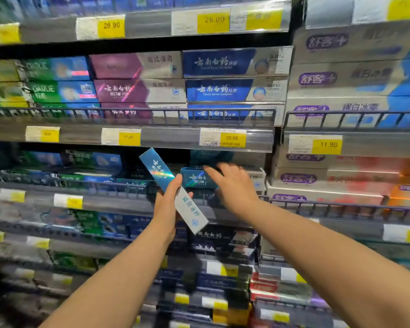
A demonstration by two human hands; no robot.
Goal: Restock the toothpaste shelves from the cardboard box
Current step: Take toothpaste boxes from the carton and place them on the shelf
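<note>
My left hand [168, 204] grips a long teal and silver toothpaste box [161, 172], held tilted in front of the middle shelf. My right hand [232, 183] reaches into that shelf, its fingers resting on top of a teal toothpaste box [194, 178] lying flat behind the wire rail [128, 184]. Whether the right hand grips that box or only touches it is unclear. The space above this box, under the price strip, is dark and open. The cardboard box is out of view.
Shelves of stacked toothpaste boxes fill the view: green ones [45, 79] at left, purple [137, 78] and blue [234, 75] stacks above, silver ones [355, 79] at right. Yellow price tags [232, 138] line each shelf edge. Lower shelves hold more boxes.
</note>
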